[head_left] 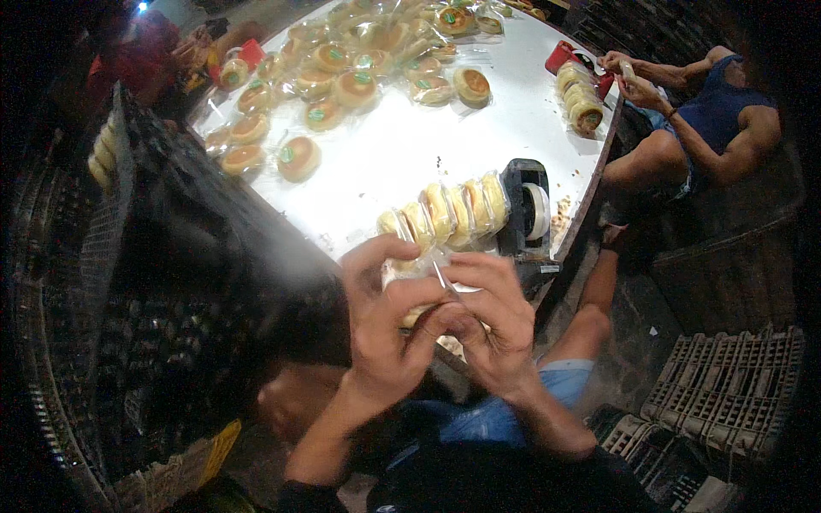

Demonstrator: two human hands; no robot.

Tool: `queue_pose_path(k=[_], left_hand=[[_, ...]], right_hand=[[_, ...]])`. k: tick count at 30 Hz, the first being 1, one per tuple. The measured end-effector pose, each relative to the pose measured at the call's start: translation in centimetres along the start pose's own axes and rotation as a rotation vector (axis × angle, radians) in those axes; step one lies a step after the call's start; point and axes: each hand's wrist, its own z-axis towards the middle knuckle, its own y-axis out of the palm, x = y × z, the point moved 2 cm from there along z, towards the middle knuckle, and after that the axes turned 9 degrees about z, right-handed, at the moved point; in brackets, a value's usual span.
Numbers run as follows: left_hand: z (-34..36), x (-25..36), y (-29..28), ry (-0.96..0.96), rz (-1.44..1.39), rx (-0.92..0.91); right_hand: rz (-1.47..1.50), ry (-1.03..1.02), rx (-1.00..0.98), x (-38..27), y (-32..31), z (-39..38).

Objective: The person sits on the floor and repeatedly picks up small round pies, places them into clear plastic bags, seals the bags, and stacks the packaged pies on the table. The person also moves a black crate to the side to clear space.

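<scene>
My left hand [382, 321] and my right hand [494, 321] meet close in front of me at the table's near end. Both are closed, pinching the clear plastic wrapper [439, 267] of a pale round bun between them. My fingers cover most of this bun. Just beyond them, a row of wrapped round buns [449, 212] stands on edge, packed side by side. At the row's right end sits a black tape dispenser [523, 205] with a white roll.
Many wrapped buns with green marks [355, 88] lie heaped across the far part of the white table [385, 171]. On the right, a co-worker's hands [629, 77] work near a red dispenser [560, 56] and another bun row [578, 98]. Crates [727, 389] stand lower right.
</scene>
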Motion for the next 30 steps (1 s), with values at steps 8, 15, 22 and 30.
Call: queue_pose_path(k=[8,15,22,30], left_hand=[[-0.4,-0.5,0.7,-0.555,-0.418,-0.049],[-0.4,-0.9,1.8,-0.510,-0.339,-0.082],[0.3,-1.3,0.8,-0.539,-0.123,-0.131],[-1.8,-3.2,3.0,-0.589,-0.130,0.137]], right_hand=[[0.033,0.076,-0.046,0.5,-1.1,0.7],[0.057,0.129,0.070,1.8,-0.7,-0.5],[-0.202,-0.129,0.096,4.2,-0.6,-1.4],[0.677,0.648,0.460,3.7,2.6,-0.2]])
